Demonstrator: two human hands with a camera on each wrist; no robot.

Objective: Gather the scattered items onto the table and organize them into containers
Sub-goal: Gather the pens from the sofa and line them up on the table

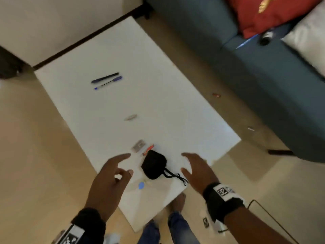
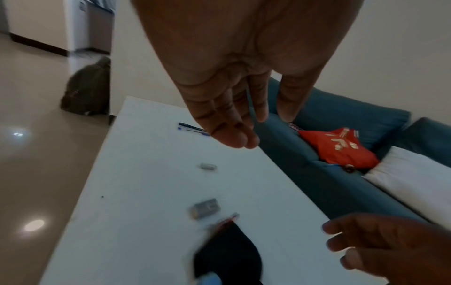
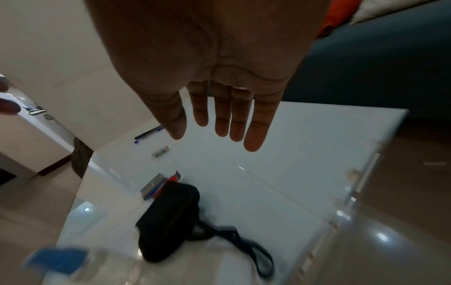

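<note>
White table [image 1: 158,103] held pens [image 1: 106,80] and a black pouch [image 1: 153,164] unsorted; both hands, left hand [image 1: 109,182] and right hand [image 1: 198,171], hovered empty and relaxed, with small items [image 1: 216,95] left on the floor.

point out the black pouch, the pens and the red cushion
black pouch [image 1: 153,164], head view, middle of its body
pens [image 1: 105,78], head view, barrel of the black pen
red cushion [image 2: 339,148], left wrist view, its centre

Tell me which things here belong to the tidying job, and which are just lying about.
Part of the job:
black pouch
two pens
small pale tube
grey box
red item on the floor
white table

Just lying about:
blue sofa
red cushion
white cushion
dark backpack
</note>
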